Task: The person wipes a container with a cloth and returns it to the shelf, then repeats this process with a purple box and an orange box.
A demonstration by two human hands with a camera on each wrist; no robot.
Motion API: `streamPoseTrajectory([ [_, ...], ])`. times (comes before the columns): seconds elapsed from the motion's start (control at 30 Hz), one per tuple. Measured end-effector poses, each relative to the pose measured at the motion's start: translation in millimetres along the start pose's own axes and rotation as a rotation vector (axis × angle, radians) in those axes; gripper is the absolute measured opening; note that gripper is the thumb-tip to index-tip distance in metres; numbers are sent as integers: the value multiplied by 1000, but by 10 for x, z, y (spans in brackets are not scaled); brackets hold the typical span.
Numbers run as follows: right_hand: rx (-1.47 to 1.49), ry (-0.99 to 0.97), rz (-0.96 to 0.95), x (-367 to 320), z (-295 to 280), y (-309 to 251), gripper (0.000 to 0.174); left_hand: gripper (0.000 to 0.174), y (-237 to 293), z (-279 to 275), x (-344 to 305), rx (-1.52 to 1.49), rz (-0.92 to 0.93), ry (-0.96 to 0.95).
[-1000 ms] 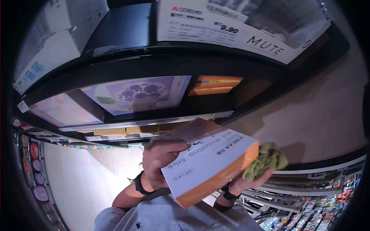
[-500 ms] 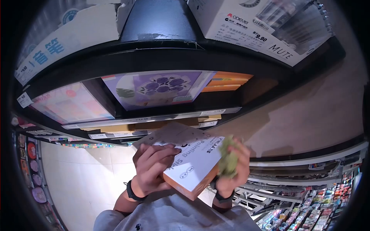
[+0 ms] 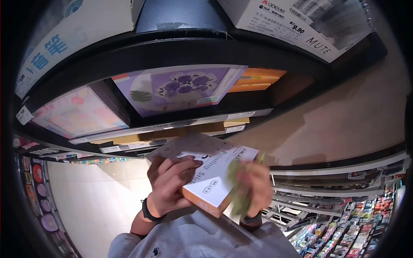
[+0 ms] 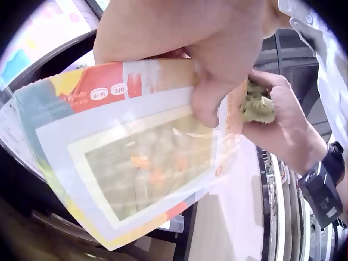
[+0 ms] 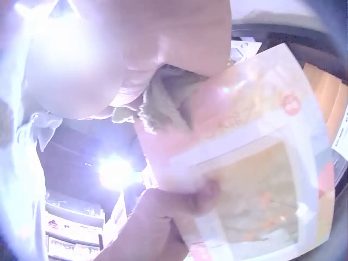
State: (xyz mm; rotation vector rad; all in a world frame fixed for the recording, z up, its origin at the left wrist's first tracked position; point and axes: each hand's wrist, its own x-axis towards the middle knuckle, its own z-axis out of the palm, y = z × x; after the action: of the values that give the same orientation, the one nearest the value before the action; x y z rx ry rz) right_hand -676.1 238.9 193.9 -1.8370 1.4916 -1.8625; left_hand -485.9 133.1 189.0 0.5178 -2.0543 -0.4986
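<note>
A box with a white, lettered face (image 3: 215,172) and an orange side is held tilted in front of the person's body. The left hand (image 3: 172,182) grips its left end, fingers over the lettered face; in the left wrist view the left thumb lies on the picture side (image 4: 136,163). Bunched in the right hand (image 3: 257,187) is a crumpled green cloth (image 3: 239,193), against the box's right end. The right wrist view shows the cloth (image 5: 168,100) touching the box edge, with blur around it.
A black shelf (image 3: 172,51) runs across the front, holding white display boxes (image 3: 266,26) above and a purple flower picture box (image 3: 180,88) below. Orange boxes (image 3: 254,79) lie beside it. Racks of small goods (image 3: 352,228) stand at the lower right, pale floor (image 3: 99,193) at the left.
The box has turned and shifted left, toward the body. The right hand with the cloth has moved from beyond the box's right corner, left and down along that end.
</note>
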Motion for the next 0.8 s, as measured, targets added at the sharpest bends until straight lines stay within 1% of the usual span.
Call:
streamPoseTrajectory([
  [0.03,-212,6,-251,78,-93,284,29,38,-10,-23,-13,-3,-3,-2],
  [0.1,-169,58,-87,105,-144,478,28,38,-59,-65,-33,-7,-13,-26],
  [0.13,-169,54,-87,81,-171,462,28,38,-60,-54,-30,-15,-21,-36],
  [0.17,-260,120,1,38,-197,435,28,38,-49,-33,-37,-15,-22,-36],
  [0.2,-353,191,94,-11,-225,404,28,38,-26,3,-50,-82,-36,-18],
  [0.23,-357,197,100,-52,-244,403,28,38,0,38,-63,-151,-49,-4],
  [0.3,-203,410,633,-123,-289,531,28,40,40,141,-105,-437,-90,78],
  [0.33,-258,256,584,-269,-407,619,33,40,53,117,-67,-422,-78,13],
  [0.37,-209,88,594,-410,-565,694,37,41,71,96,-39,-405,-72,-48],
  [0.4,-210,82,595,-431,-602,709,37,41,91,138,-8,-405,-78,-45],
  [0.47,-234,122,579,-555,-668,697,38,44,126,278,130,-263,15,-49],
  [0.5,-248,148,570,-634,-705,683,38,44,124,340,180,-270,21,-57],
  [0.57,-277,205,552,-813,-764,638,38,45,105,484,236,-210,9,-66],
  [0.6,-287,230,538,-879,-782,630,39,54,105,570,241,-185,-30,-82],
  [0.63,-297,252,526,-941,-791,620,39,54,120,602,261,-186,-24,-88],
  [0.7,-321,299,504,-1054,-811,614,39,65,138,653,375,-142,-182,-139],
  [0.73,-334,320,490,-1092,-831,632,40,72,104,718,403,-156,-172,-102],
  [0.77,-348,342,478,-978,-815,715,40,72,42,824,425,-161,-167,-107],
  [0.8,-361,362,467,-724,-765,870,40,73,-36,945,443,-188,-145,-37],
])
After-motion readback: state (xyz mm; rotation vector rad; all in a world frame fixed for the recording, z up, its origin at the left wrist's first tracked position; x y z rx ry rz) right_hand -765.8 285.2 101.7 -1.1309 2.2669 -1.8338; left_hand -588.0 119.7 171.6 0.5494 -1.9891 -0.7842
